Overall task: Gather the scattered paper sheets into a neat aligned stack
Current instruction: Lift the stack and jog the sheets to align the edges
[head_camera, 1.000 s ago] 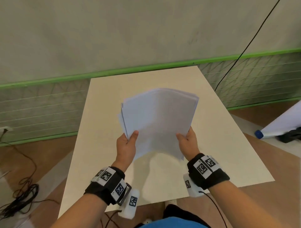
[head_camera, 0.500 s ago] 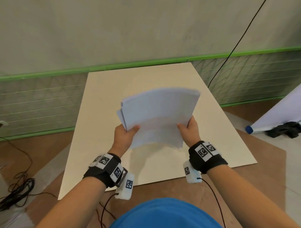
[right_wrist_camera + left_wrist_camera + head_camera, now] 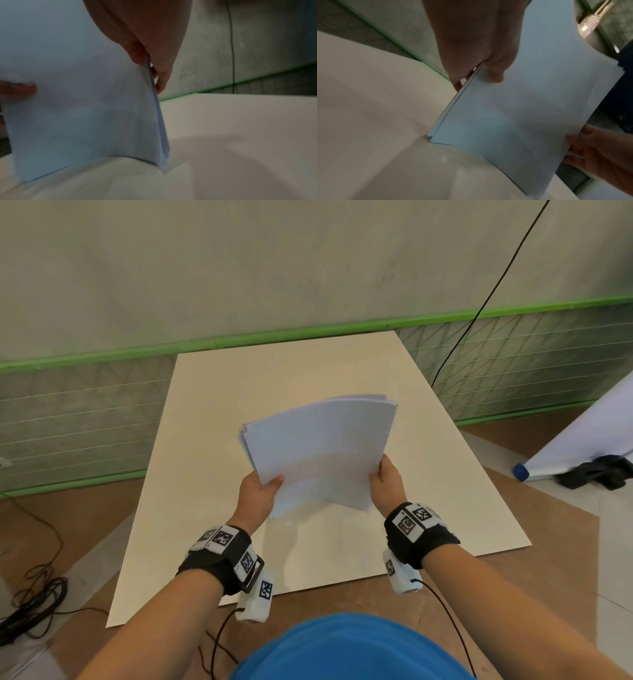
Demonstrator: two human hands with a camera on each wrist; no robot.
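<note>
Your left hand (image 3: 257, 491) and right hand (image 3: 387, 484) both pinch paper stack (image 3: 318, 450) by its sides — lower edge now down on table (image 3: 212, 460), no longer held above. Tap to square up — sheets remain slightly fanned.

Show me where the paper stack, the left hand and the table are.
paper stack (image 3: 318, 450): head view, middle of the top sheet.
left hand (image 3: 255, 494): head view, back of the hand.
table (image 3: 274, 378): head view, bare far part of the top.
</note>
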